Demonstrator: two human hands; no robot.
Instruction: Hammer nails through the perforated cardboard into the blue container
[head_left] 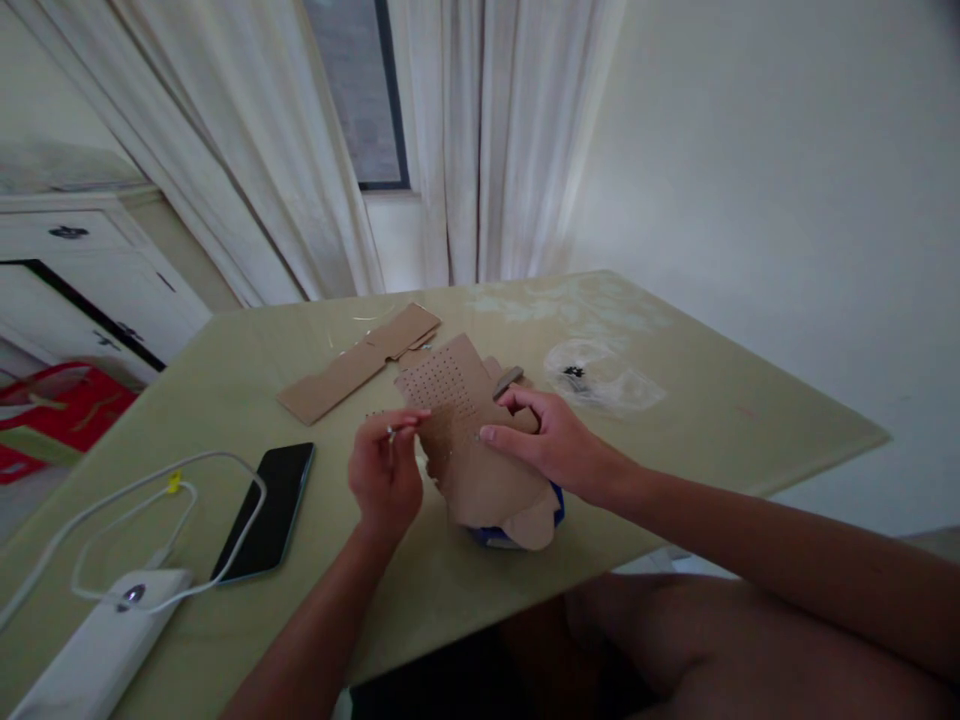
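Note:
A brown cardboard piece (487, 475) with rows of small punched holes stands tilted over the table in front of me. Its lower end rests on or against a blue object (559, 503), which it mostly covers. At its left edge, my left hand (386, 465) is closed in a pinch, with a tiny shiny bit showing between the fingers, too small to name. My right hand (551, 435) grips the cardboard from the right, thumb on its face and index finger bent near a small greyish tab (508, 382). The other right fingers are partly hidden.
Behind lies a long flat cardboard strip (360, 365). A clear plastic bag (619, 385) with small black parts sits right of the cardboard. To the left are a dark phone (270, 510), a white power strip (105, 640) and a looping white cable (214, 455).

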